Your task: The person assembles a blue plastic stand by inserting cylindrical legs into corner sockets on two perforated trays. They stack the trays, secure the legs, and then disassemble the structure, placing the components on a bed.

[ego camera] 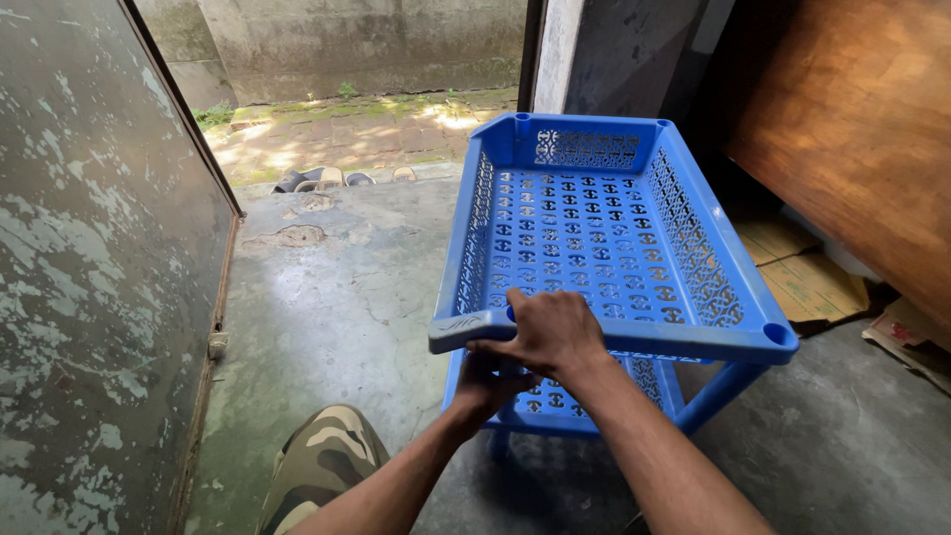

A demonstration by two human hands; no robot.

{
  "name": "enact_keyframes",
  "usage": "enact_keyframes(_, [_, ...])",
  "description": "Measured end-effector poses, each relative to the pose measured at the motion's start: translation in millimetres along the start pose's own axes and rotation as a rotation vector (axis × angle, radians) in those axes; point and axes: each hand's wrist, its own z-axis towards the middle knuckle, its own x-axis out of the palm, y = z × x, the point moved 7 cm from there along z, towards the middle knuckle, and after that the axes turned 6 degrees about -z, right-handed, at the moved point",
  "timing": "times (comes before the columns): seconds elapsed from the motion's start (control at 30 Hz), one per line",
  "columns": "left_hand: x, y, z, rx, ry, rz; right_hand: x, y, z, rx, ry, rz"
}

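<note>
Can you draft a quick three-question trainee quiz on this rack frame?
1. True or false: the right hand grips the near rim of the top blue tray.
2. Where is the left hand? A) under the top tray's near edge B) on the metal door C) on the cardboard
3. Fill in: the perforated rack stands on a ___ floor.

Key: 1 true; 2 A; 3 concrete

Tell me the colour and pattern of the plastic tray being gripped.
Blue perforated plastic tray, cut-out lattice pattern across base and walls; head view.
</note>
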Motion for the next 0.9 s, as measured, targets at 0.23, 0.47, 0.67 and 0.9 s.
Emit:
enact_keyframes(0.23, [-2.6,-19.3,16.3,0.268,-0.084,0.323,3.9,-3.0,7.2,-0.065,-0.092,-0.018])
enact_keyframes(0.47, [-3.1,-8.4,13.9,-0.037,0.079,0.102,-4.0,-8.5,17.3,-0.01,-0.048,0.038])
enact_keyframes(0.67, [6.7,-5.9,8.2,-0.139,0.458,-0.269,-0.4,-3.5,5.6,-0.058,-0.087,0.042])
enact_keyframes(0.9, [66.1,13.7,-6.3,0.151,-0.092,-0.23,-0.5,-35.8,-36.4,-0.1,-0.13,0.082])
